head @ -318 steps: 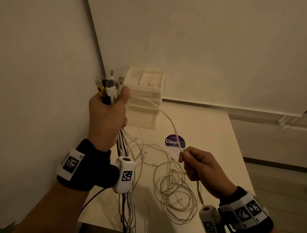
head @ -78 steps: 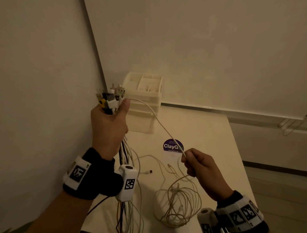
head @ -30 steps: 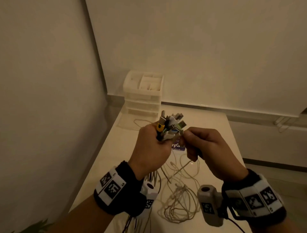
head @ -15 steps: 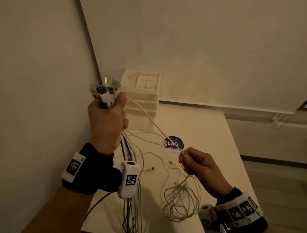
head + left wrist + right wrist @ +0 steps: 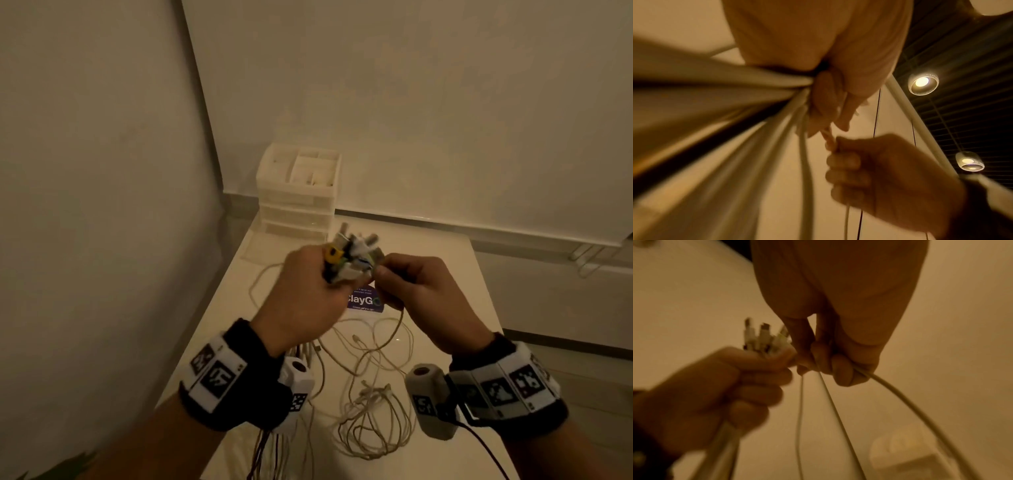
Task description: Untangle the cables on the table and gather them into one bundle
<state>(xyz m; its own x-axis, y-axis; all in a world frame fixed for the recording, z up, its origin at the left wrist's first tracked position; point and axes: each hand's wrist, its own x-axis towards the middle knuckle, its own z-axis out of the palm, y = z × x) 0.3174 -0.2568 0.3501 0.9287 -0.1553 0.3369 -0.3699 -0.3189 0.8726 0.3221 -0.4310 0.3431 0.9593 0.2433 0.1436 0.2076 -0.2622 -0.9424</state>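
Observation:
My left hand (image 5: 308, 294) grips a bundle of cables just below their plugs (image 5: 349, 255), which stick up white, yellow and grey over the table's middle. The bundle's cords (image 5: 719, 129) hang down past my left wrist. My right hand (image 5: 411, 287) is right beside the plugs and pinches a thin white cable (image 5: 900, 394) that runs down from its fingers. In the right wrist view the plugs (image 5: 764, 337) sit at the tips of my right fingers. A loose tangle of white cables (image 5: 373, 421) lies on the white table (image 5: 445, 260) below both hands.
A white plastic drawer organizer (image 5: 298, 195) stands at the table's back left corner against the wall. A purple round sticker (image 5: 363, 301) lies on the table under my hands. The table's right edge drops off to the floor (image 5: 565, 359).
My left hand has come down from the raised spot at the left to the table's middle. My right hand has risen to meet the plugs, so the stretched cable between them is gone.

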